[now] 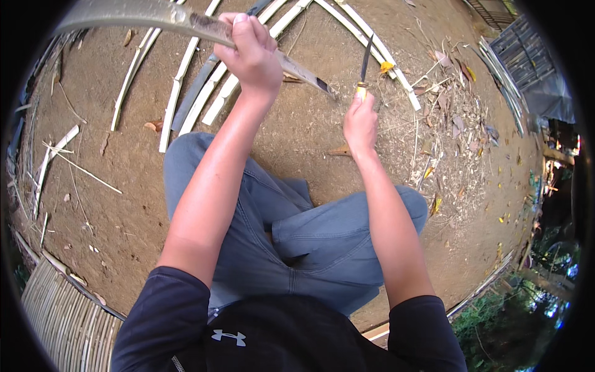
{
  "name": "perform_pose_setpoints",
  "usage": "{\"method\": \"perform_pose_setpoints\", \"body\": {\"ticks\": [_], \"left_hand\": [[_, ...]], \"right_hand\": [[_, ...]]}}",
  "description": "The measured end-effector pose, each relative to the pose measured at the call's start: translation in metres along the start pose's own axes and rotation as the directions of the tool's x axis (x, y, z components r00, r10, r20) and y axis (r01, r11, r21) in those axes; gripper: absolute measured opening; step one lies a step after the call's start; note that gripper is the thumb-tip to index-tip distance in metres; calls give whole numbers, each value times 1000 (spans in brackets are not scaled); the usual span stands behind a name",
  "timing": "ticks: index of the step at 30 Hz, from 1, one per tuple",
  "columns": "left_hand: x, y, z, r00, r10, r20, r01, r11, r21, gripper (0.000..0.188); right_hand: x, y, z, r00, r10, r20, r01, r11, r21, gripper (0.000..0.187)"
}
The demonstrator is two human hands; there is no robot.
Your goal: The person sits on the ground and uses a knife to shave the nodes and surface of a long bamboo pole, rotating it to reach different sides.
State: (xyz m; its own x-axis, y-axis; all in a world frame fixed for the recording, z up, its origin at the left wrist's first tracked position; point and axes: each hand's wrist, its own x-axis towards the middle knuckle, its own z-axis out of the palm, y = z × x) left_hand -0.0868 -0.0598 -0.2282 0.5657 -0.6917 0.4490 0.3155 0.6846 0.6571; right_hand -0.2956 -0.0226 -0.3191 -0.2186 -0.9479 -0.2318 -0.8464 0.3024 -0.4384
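The left hand (251, 59), closed tight, holds a long grey-brown strip (155, 13) jutting out on both sides of it — the right hand (361, 127), fingers curled, grips a knife (366, 59) pointing ahead — while pale strips (178, 80) lie on the ground (304, 139) beyond and left of the left hand.

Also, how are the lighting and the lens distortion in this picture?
Head view: soft light on the ground, no hard shadow beside the knife; black corners and edge bending from the fisheye; blown-out bright gaps around the foliage at lower right.
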Motion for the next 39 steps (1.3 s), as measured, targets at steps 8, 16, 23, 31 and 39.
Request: {"method": "perform_pose_setpoints", "body": {"ticks": [8,16,23,31,39], "left_hand": [[-1,-3,9,989,-63,-135,66,998,13,30],[-1,-3,3,980,-87,-176,80,996,-44,24],[-1,-8,-1,988,-56,-141,53,998,-26,22],[-11,5,-9,992,1,-124,8,998,69,19],[-10,6,-16,990,-32,-135,33,999,8,18]], "right_hand": [[-6,2,14,997,-80,-2,79,991,-108,43],[-1,10,19,993,-114,-4,111,971,-210,35],[3,51,44,992,-76,102,110,915,-387,40],[6,41,38,995,-86,55,99,942,-322,33],[1,41,32,990,-135,40,141,920,-367,35]]}}
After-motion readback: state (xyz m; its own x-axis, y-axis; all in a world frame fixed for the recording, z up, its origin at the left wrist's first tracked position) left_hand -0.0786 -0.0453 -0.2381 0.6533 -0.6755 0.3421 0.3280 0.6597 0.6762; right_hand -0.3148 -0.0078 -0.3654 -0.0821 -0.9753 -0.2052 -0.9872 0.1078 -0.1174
